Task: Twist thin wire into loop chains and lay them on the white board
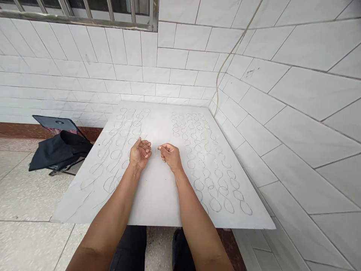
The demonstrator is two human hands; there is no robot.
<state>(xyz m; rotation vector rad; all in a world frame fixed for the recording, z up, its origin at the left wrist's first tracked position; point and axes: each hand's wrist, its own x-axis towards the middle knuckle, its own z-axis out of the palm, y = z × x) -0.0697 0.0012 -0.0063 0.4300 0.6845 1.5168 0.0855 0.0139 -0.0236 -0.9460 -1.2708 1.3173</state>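
Note:
My left hand (139, 153) is held palm up over the middle of the white board (155, 203), its fingers curled round a thin wire-like piece (145, 145). Just to its right, apart from it, my right hand (170, 155) is closed in a pinch; whatever lies between its thumb and forefinger is too small to make out. Rows of thin dark loops (115, 154) lie on the board to the left. Chains of similar loops (216, 205) run along its right side. Whether these are wire or drawn lines, I cannot tell.
Tiled walls (191, 58) meet behind the board and along its right side. A thin cable (217, 81) hangs down into the corner. On the floor at left stands a folding chair (60, 122) with black cloth (56, 150) over it. A barred window (113, 13) is above.

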